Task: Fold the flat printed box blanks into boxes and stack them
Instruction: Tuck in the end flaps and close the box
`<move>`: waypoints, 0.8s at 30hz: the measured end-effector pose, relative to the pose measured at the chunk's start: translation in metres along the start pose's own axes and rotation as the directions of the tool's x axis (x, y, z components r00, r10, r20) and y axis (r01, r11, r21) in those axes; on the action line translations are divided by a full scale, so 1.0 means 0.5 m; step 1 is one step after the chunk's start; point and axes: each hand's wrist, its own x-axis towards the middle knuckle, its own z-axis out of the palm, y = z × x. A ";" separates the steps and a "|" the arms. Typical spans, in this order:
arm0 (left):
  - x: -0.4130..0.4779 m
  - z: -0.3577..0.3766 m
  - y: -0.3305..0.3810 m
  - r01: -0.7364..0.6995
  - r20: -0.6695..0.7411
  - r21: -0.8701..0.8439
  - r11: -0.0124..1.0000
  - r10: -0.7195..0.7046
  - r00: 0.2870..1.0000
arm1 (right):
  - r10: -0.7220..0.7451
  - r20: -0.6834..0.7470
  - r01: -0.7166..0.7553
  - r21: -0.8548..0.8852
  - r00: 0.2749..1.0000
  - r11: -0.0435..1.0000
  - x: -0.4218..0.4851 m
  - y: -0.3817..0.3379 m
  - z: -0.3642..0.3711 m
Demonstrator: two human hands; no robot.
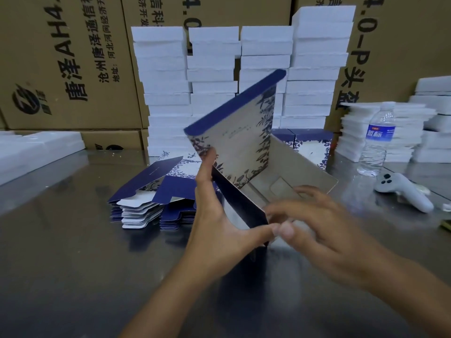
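- Half-folded box: printed blue and white with a leaf pattern, at mid-tabletop between the two hands. One printed panel stands tilted with a dark-blue strip along its top, and the plain inside opens to the right.
- Left hand: on the left of the box. Its straight fingers lie flat up the dark-blue side wall, and its thumb reaches right along the wall's near edge.
- Right hand: on the right of the box and blurred. Its fingers reach over the open inside and its thumb sits at the near corner, touching the left thumb. I cannot tell whether it pinches a flap.
- Flat blanks: a stack lying left of the left hand.
- Folded printed boxes: far right, behind the held box.
- White stacks: tall columns at the far side.
- Water bottle and grey controller: at the right.
- Tabletop: shiny metal.
- Brown cartons: along the far wall.
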 end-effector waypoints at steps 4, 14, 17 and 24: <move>0.002 -0.003 0.002 0.051 0.027 0.004 0.999 -0.051 0.998 | -0.035 -0.171 0.004 -0.180 0.985 0.984 -0.006 0.009 0.033; 0.011 0.002 -0.001 0.024 -0.051 -0.100 0.995 -0.029 0.998 | -0.016 -0.599 -0.028 -0.065 0.801 0.997 0.005 0.003 0.076; 0.010 0.003 -0.003 0.046 -0.066 -0.062 0.997 -0.050 0.997 | -0.060 -0.577 -0.116 -0.263 0.814 0.958 -0.001 0.014 0.075; 0.004 0.010 -0.007 -0.005 -0.066 0.055 0.998 0.009 0.998 | -0.014 -0.590 -0.175 -0.262 0.807 0.949 -0.011 0.038 0.079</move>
